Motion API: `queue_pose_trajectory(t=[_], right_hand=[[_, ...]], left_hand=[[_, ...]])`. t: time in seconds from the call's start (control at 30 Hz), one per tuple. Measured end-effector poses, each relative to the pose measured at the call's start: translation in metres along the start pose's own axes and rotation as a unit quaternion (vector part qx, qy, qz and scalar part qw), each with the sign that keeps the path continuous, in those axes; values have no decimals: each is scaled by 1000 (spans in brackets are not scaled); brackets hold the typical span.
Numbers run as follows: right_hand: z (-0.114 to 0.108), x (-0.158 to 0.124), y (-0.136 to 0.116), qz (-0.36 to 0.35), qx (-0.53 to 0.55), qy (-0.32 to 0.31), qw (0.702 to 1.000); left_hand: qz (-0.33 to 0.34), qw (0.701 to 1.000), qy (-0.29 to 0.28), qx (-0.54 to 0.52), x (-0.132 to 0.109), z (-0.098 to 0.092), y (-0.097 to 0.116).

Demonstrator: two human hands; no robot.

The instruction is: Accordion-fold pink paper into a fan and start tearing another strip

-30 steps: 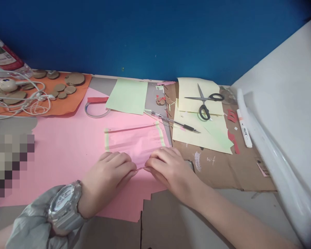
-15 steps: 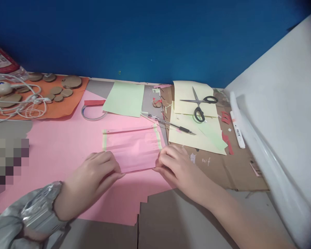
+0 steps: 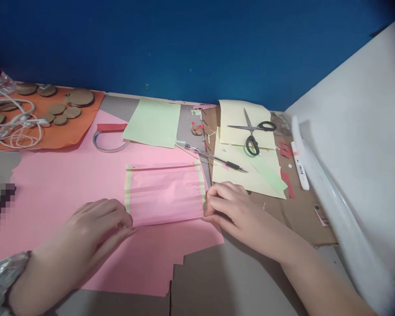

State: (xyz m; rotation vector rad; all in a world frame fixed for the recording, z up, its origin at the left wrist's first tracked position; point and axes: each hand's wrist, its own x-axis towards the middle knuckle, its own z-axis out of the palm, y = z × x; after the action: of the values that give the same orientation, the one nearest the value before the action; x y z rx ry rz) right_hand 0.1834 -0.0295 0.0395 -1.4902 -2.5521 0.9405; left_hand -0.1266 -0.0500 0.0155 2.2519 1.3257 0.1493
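A pink paper rectangle (image 3: 166,193) with pale green strips down its two short sides lies on a larger pink sheet (image 3: 62,184). Its top edge shows a narrow fold, and faint creases run across it. My left hand (image 3: 98,226) is closed at its lower left corner, thumb and fingertips pinching the edge. At the lower right corner, my right hand (image 3: 228,204) pinches the paper with curled fingers. Between the hands the near edge runs almost straight. Both hands partly hide the corners they grip.
Open scissors (image 3: 252,129) lie on cream paper (image 3: 224,169) at the right, near a pen (image 3: 217,159). A green sheet (image 3: 154,123), a tape ring (image 3: 110,140), cardboard discs (image 3: 79,97), a white cable (image 3: 23,123) and a marker (image 3: 300,166) lie around. A blue wall stands behind.
My left hand has slid left and toward me, out to the paper's left corner. My right hand has shifted slightly right, and more of the pink rectangle shows between them.
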Motion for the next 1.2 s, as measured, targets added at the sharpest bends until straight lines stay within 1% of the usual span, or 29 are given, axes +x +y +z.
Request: queue_pose_trajectory(t=[0.13, 0.23, 0.3, 0.6, 0.77, 0.9, 0.97, 1.03, 1.1, 1.13, 1.2], right_hand=[[3, -1, 0, 19, -7, 10, 1000], [6, -2, -3, 25, -36, 34, 998], [7, -2, -5, 28, -53, 45, 997], [9, -1, -9, 31, -57, 39, 997], [13, -2, -10, 18, -90, 58, 994], [13, -3, -10, 12, -104, 56, 993], [13, -2, -9, 16, -104, 57, 993], [15, -2, -9, 17, -105, 78, 991], [19, -1, -10, -4, -120, 102, 988], [21, -1, -10, -32, -133, 104, 985], [26, -1, -11, -110, -167, 88, 976]], left_hand=[[-24, 999, 22, -19, -7, 2, -4], [-24, 998, 57, 10, -9, 7, -4], [-24, 997, 68, 33, -8, 10, -2], [-48, 995, 56, 74, 0, 14, 11], [-37, 994, 56, 81, 0, 13, 12], [-36, 995, 53, 82, 0, 13, 11], [-34, 994, 62, 85, -1, 13, 9], [-15, 990, 99, 101, -3, 14, 7], [43, 980, 136, 139, -5, 16, 8], [81, 973, 142, 164, -5, 16, 10], [141, 960, 123, 207, -6, 16, 14]])
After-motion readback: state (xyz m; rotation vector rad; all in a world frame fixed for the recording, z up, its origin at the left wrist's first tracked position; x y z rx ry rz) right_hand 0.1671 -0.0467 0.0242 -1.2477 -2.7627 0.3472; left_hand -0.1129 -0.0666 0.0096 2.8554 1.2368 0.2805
